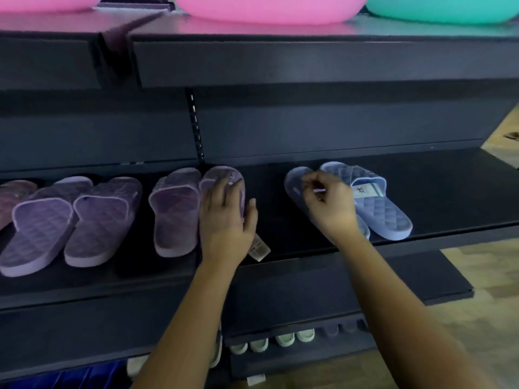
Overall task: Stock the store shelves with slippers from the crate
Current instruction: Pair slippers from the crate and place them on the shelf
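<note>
Our left hand (pixel 224 217) flat on purple slipper (pixel 222 173); three o'clock, right hand (pixel 330 204) pinches blue slipper (pixel 293 183) by strap: light, bendy, we judge.

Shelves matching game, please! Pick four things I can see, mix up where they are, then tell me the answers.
Things:
1. big pink tub
2. blue slippers
3. pale green slippers
4. left hand

Places:
A. lowest shelf in view
B. top shelf
C. resting on a purple slipper
D. middle shelf, right side

Pairs: 1-B, 2-D, 3-A, 4-C.
</note>
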A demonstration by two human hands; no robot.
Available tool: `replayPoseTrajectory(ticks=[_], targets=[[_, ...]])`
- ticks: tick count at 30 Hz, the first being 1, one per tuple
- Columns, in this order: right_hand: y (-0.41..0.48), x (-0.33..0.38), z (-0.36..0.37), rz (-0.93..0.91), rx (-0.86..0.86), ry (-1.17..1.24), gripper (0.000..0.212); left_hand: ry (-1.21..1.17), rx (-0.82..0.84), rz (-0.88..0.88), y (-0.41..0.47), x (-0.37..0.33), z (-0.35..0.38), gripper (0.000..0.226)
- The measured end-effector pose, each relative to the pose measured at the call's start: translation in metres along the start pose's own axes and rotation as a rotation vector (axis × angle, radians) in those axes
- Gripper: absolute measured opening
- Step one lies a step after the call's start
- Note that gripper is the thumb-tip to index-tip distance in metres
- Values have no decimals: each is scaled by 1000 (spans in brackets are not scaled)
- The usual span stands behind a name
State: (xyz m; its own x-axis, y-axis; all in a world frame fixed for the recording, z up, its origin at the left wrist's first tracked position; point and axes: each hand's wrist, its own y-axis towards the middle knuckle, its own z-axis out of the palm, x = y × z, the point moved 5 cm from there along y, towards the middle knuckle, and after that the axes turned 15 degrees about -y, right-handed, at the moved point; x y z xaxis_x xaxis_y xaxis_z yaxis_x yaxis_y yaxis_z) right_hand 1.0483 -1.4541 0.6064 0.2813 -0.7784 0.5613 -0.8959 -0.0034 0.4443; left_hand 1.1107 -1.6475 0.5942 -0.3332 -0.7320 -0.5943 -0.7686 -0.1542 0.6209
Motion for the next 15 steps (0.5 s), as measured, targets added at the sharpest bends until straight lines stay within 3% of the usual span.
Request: replayPoseTrajectory(ticks=[5,9,15], targets=[[10,-63,-44,-12,-79,-63,18,-73,104,-42,0,-41,66,48],[17,-118,-72,-15,-47,-220,16,-92,130,-63,-7,-68,109,51],[24,-179,-64,77,309,-378,33,52,160,-203,-25,-80,149,81]])
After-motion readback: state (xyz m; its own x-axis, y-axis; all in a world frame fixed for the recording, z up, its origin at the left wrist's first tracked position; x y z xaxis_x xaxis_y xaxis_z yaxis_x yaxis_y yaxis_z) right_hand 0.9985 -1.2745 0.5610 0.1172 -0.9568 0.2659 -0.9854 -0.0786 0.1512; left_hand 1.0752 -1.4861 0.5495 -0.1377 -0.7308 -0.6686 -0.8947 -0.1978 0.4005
